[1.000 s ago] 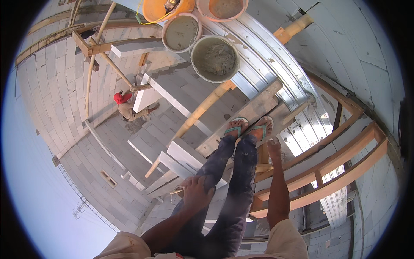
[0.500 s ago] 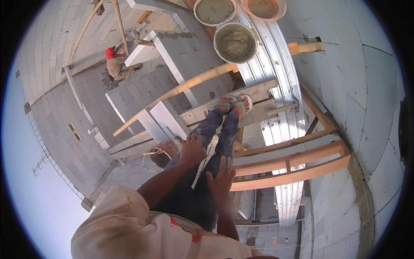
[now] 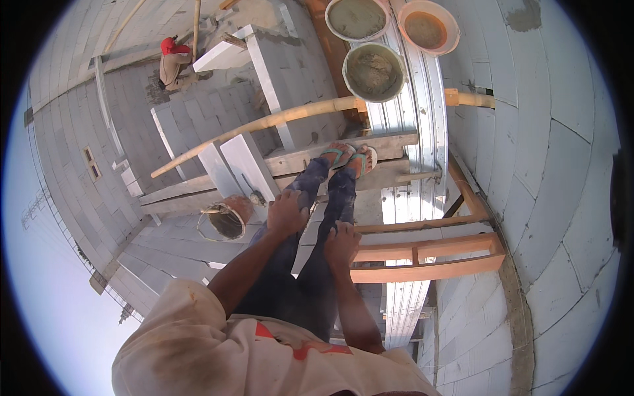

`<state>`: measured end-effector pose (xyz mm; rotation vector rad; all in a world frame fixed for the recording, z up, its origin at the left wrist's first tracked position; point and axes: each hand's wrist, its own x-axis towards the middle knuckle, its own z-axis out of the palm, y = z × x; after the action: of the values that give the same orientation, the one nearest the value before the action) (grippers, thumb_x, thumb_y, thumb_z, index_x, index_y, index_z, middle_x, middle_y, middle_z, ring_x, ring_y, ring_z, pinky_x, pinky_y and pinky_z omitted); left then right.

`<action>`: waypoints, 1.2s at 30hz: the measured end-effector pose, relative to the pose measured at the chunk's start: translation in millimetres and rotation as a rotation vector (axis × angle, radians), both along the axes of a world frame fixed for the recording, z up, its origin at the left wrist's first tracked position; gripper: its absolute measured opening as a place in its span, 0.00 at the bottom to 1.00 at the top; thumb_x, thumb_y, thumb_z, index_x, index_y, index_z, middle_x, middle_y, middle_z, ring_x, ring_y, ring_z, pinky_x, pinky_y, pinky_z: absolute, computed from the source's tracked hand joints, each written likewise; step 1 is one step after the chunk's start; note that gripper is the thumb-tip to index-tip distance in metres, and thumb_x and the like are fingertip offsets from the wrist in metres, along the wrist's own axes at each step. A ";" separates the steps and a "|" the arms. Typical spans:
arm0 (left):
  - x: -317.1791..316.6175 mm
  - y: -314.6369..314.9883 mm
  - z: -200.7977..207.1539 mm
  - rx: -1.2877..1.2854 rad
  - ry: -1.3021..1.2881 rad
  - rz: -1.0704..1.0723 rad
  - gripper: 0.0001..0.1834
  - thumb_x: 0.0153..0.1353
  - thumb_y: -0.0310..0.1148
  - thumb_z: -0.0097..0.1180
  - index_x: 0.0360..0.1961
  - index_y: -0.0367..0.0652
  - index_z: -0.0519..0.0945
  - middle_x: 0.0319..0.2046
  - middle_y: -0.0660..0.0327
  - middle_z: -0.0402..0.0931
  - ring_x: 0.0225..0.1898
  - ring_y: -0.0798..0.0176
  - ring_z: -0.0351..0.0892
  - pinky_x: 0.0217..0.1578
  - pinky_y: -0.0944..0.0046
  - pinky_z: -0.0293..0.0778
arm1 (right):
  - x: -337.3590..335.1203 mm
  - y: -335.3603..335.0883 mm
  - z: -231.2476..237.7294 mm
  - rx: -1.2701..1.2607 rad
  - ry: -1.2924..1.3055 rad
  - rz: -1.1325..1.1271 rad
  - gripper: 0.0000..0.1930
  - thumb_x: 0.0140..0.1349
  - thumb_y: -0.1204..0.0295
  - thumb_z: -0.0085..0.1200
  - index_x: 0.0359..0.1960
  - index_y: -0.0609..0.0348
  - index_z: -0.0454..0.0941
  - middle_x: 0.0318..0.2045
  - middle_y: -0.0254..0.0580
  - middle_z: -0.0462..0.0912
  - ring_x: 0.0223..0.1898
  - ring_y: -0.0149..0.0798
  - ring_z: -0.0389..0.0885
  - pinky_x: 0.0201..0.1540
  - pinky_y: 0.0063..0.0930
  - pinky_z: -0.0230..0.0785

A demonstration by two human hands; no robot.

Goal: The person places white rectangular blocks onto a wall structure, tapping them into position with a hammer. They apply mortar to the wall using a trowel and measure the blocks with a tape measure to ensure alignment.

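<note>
My left hand (image 3: 286, 212) rests on my left knee, its fingers lying over the dark trouser leg (image 3: 305, 185). On the right knee lies my right hand (image 3: 341, 244), fingers spread along the cloth. Neither hand holds a tool. Both feet, in green-strapped flip-flops (image 3: 363, 159), stand on wooden planks (image 3: 297, 160). Left of my left hand hangs or stands a bucket (image 3: 228, 223) with a wire handle and grey residue inside. Two pale blocks (image 3: 247, 165) lean across the planks just beyond it.
Ahead are a tub of wet mortar (image 3: 374, 74), a tub of grey slurry (image 3: 357, 20) and an orange tub (image 3: 426, 30) on corrugated metal sheeting (image 3: 429, 99). A bamboo pole (image 3: 264, 123) crosses beyond my feet. A wooden frame (image 3: 429, 267) lies right. Far below left, a person in a red head covering (image 3: 173, 63) crouches.
My view has shifted, and my torso sits more upright. My right hand has moved up onto the knee; the left stays on its knee. The crouching person has shifted posture slightly.
</note>
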<state>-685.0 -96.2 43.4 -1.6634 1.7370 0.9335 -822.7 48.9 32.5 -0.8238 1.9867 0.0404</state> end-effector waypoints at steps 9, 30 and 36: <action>82.3 7.5 -4.7 0.024 0.300 0.221 0.35 0.63 0.47 0.63 0.69 0.44 0.72 0.70 0.48 0.69 0.71 0.39 0.67 0.70 0.38 0.62 | 12.1 34.2 -52.8 -0.018 0.081 0.214 0.17 0.74 0.60 0.50 0.59 0.49 0.80 0.60 0.42 0.77 0.60 0.56 0.75 0.60 0.55 0.72; 239.6 91.2 25.8 0.199 -0.038 0.730 0.42 0.59 0.48 0.69 0.73 0.52 0.67 0.72 0.54 0.62 0.71 0.41 0.64 0.67 0.38 0.66 | 100.6 -106.3 -36.5 0.015 0.106 0.944 0.30 0.64 0.64 0.62 0.66 0.63 0.72 0.57 0.56 0.80 0.59 0.61 0.76 0.61 0.52 0.70; 261.0 105.1 2.7 0.115 0.021 1.069 0.34 0.61 0.49 0.67 0.67 0.50 0.75 0.66 0.57 0.70 0.69 0.49 0.67 0.67 0.46 0.65 | 292.7 -196.8 -109.2 -0.151 -0.365 1.117 0.29 0.63 0.59 0.65 0.61 0.65 0.77 0.48 0.54 0.84 0.53 0.56 0.81 0.58 0.49 0.73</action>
<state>-424.0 8.9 46.2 -2.5081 0.6664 1.4319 -530.0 -147.9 -76.7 -1.7983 1.0063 0.3581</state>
